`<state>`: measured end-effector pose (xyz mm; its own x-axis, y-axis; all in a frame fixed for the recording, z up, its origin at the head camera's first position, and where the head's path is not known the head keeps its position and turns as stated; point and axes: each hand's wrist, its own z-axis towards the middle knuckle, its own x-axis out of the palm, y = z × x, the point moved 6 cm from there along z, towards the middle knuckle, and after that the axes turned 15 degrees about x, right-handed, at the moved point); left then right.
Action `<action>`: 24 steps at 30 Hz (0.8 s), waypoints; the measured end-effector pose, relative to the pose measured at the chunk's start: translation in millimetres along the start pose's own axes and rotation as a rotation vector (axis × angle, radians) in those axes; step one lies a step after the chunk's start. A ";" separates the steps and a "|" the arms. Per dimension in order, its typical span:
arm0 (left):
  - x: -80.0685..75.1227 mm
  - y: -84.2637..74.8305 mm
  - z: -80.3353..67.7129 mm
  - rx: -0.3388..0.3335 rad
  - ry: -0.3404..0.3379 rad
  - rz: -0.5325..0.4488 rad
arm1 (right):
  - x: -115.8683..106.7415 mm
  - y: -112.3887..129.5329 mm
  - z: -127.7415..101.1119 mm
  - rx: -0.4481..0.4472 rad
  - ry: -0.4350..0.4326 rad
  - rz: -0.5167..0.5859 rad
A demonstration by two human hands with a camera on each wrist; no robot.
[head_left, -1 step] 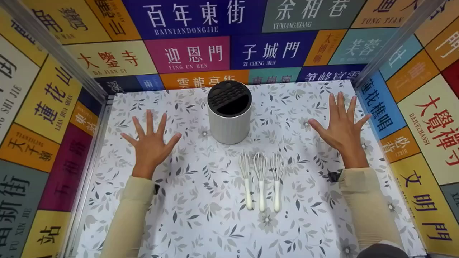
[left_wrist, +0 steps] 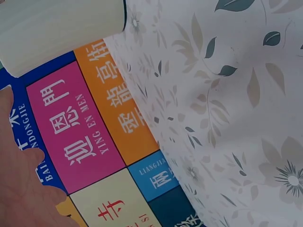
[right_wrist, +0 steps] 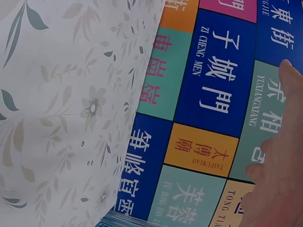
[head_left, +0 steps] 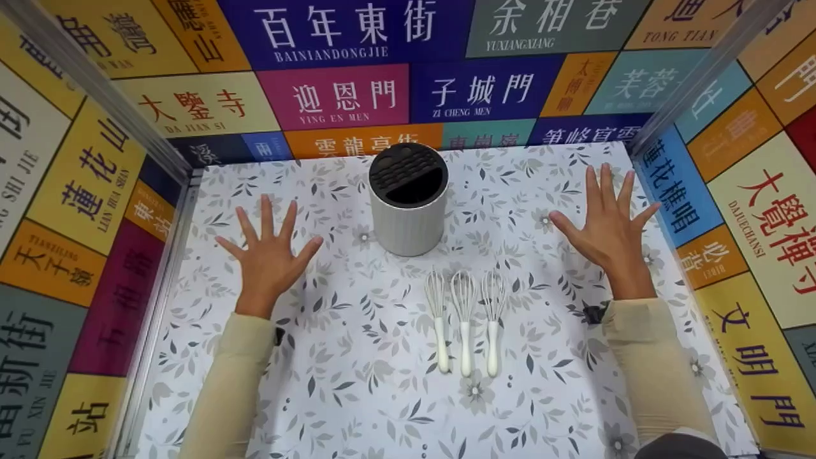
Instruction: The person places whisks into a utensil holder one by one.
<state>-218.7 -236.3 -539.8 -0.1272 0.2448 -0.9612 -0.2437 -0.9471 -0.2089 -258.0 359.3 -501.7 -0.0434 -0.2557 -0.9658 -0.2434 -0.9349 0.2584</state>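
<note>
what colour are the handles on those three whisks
White or cream, below bare metal wires. The whisks show best in the head view, lying side by side on the floral tablecloth.

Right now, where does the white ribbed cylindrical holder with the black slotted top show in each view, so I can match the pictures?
Head: white ribbed cylindrical holder stands upper centre on the floral tablecloth, beyond three whisks.
Left wrist: its ribbed side fills the top left corner.
Right wrist: not in it.
Shared landmark: the pink YING EN MEN panel on the back wall shows in head and left wrist; its corner clips the right wrist view's top edge.
</note>
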 end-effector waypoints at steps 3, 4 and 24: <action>-0.6 -0.7 1.1 0.001 -0.005 -0.006 | 0.9 0.4 0.0 0.002 0.002 0.003; -1.0 -1.3 1.7 0.001 -0.007 -0.007 | 1.3 0.8 -0.1 0.004 0.005 0.008; -5.4 -54.8 46.7 0.045 -0.087 -0.528 | 38.2 -7.0 -47.1 -0.007 0.270 0.382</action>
<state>-249.6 -176.1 -514.7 -0.0550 0.7037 -0.7083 -0.3373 -0.6808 -0.6502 -212.3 344.5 -539.4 0.1253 -0.6361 -0.7614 -0.2521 -0.7626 0.5957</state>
